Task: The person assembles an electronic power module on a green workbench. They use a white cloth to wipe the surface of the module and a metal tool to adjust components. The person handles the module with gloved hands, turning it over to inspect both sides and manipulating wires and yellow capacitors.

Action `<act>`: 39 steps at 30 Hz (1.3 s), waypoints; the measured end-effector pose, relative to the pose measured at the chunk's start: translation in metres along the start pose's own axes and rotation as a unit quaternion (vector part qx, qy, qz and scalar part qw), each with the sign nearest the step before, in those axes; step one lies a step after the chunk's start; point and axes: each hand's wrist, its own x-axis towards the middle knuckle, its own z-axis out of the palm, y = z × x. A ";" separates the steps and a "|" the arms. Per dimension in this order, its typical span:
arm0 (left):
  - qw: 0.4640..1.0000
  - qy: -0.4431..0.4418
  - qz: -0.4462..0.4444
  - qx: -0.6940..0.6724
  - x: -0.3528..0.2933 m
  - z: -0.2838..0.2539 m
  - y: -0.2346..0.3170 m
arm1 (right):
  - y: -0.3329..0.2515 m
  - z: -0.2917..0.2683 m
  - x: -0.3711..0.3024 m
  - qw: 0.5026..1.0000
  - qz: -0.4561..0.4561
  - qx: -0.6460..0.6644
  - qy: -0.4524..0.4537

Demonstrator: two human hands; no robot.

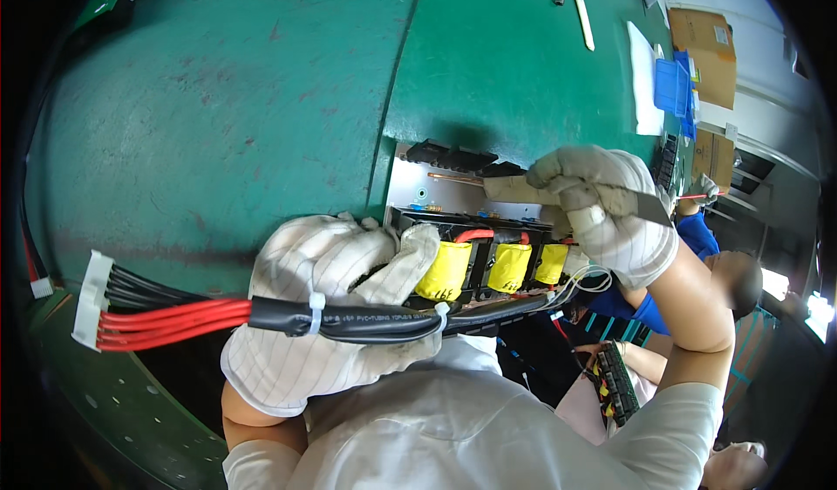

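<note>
A long electronic assembly [480,261] in a metal housing, with several yellow-wrapped coils [444,271], lies at the near edge of the green bench. My left hand [327,263], in a striped white glove, is closed round its left end. A black-sleeved cable [370,322] with red and black wires and a white connector [91,302] runs across this hand and along the assembly's near side. My right hand [602,207], also gloved, is closed over the right part, gripping a flat tool whose grey end [652,209] sticks out to the right. A thin copper-coloured piece [455,179] shows inside the housing; its link to the tool is unclear.
The green bench [244,80] stretches ahead. A pale stick-like tool [581,12], a white sheet [645,78] and a blue bin [672,86] are at far right, with cardboard boxes [703,54] beyond. People work at right, one holding a similar board [615,384].
</note>
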 end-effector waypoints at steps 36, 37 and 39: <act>0.998 0.062 0.019 -0.007 0.000 -0.008 0.004 | -0.033 -0.010 -0.009 0.992 -0.037 0.109 0.044; 0.998 0.064 0.022 -0.010 -0.001 -0.005 0.004 | -0.036 -0.014 -0.016 0.994 -0.070 0.065 0.060; 0.998 0.062 0.019 -0.008 0.000 -0.005 0.004 | -0.039 -0.020 -0.024 0.985 -0.144 -0.021 0.091</act>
